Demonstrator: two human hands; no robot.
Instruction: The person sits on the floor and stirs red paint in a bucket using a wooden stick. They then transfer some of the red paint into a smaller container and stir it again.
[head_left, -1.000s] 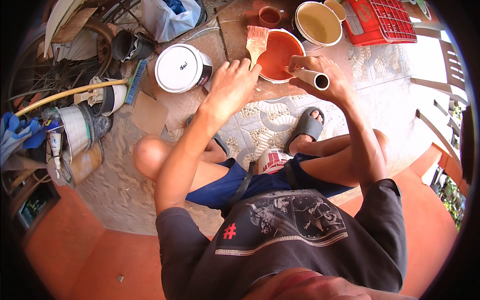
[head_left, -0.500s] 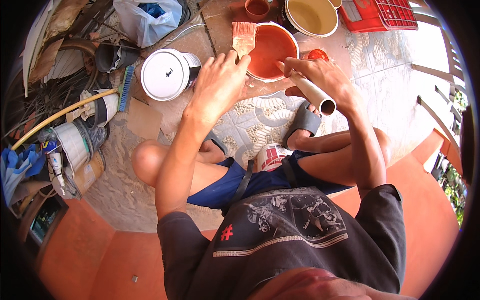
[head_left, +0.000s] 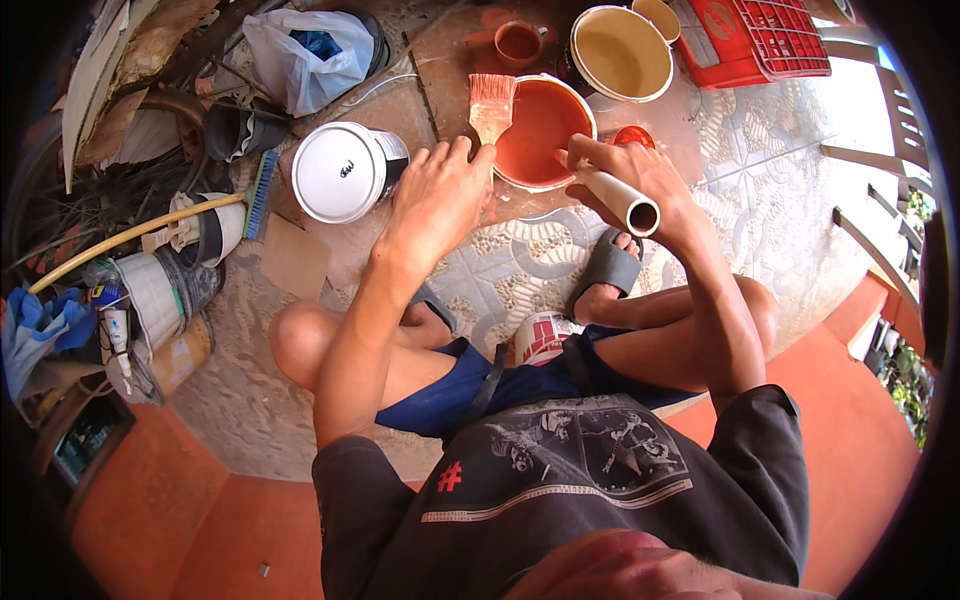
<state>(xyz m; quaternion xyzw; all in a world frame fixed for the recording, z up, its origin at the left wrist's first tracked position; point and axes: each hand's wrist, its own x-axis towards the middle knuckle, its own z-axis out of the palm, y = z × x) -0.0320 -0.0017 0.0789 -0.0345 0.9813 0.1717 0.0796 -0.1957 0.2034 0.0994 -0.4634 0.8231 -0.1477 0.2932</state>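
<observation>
My left hand [head_left: 432,200] is closed round the handle of a wide paintbrush [head_left: 491,105], whose bristles are coated orange-red and point away from me. The brush stands beside the left rim of an open bucket of orange-red paint [head_left: 540,130]. My right hand [head_left: 645,180] grips a pale hollow pipe [head_left: 622,200] near the bucket's right side. The pipe's open end faces up toward me, and its far end is hidden by my fingers.
Left of the paint bucket stands a white-lidded bucket [head_left: 335,172]. Beyond are a tan-filled bucket [head_left: 622,55], a small brown pot [head_left: 518,45] and a red crate [head_left: 755,40]. A broom [head_left: 259,195] and clutter lie at left. A small bucket [head_left: 543,337] sits between my legs.
The whole view has shifted so that the scene sits slightly lower. The pipe's near end has swung a little to the left. Both hands keep their grips.
</observation>
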